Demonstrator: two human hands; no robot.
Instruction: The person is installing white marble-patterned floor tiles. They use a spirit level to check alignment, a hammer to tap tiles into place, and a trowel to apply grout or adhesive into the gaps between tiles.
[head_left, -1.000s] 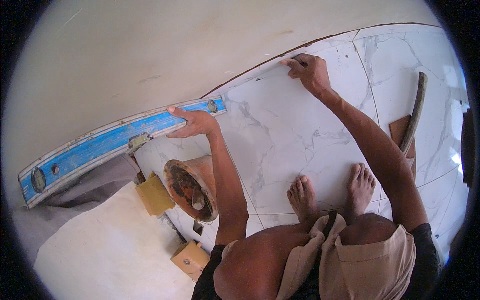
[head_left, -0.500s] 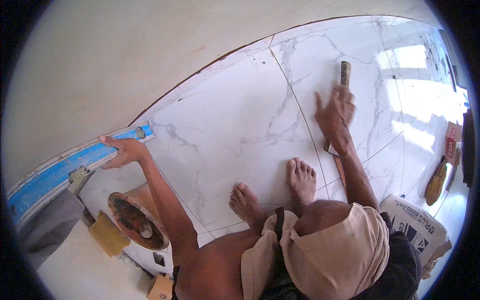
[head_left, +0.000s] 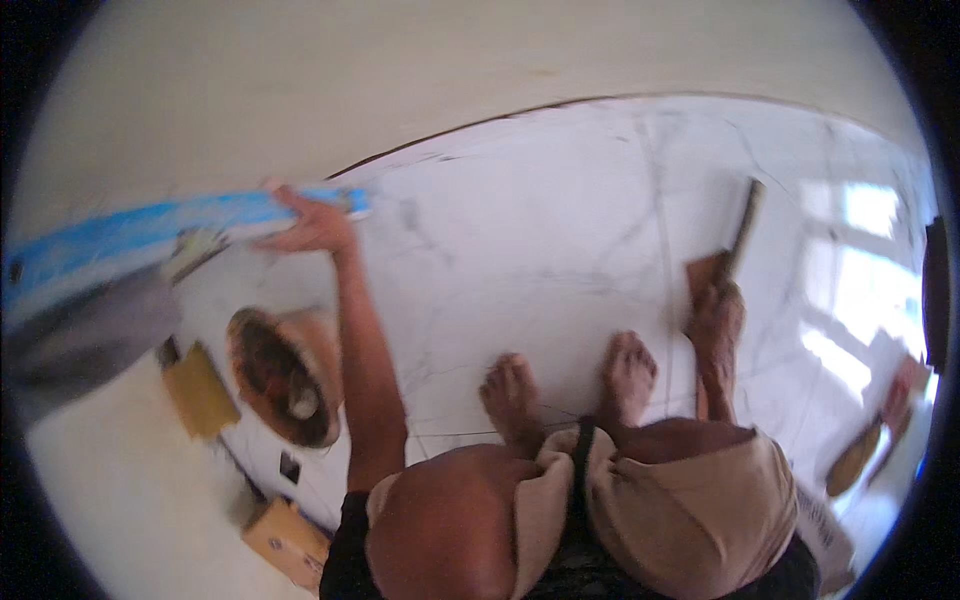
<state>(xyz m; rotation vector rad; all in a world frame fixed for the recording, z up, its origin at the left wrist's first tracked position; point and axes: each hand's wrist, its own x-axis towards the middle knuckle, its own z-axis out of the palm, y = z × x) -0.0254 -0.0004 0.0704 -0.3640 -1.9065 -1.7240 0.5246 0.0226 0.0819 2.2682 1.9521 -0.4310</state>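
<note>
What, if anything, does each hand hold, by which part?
Left hand: blue level, near its right end. Right hand, at the wooden handle: blur hides whether it grips.

- A long, straight spirit level (head_left: 150,228), bright blue with paler edges, is held at the far left. It runs from the left rim of the view toward the middle, its right end slightly farther away than its left. Motion blur hides its finer markings.
- A tool with a slim, rounded wooden handle (head_left: 746,220), dull greyish brown, is on the right. The handle slants, its far end leaning right; its near end is covered from view.
</note>
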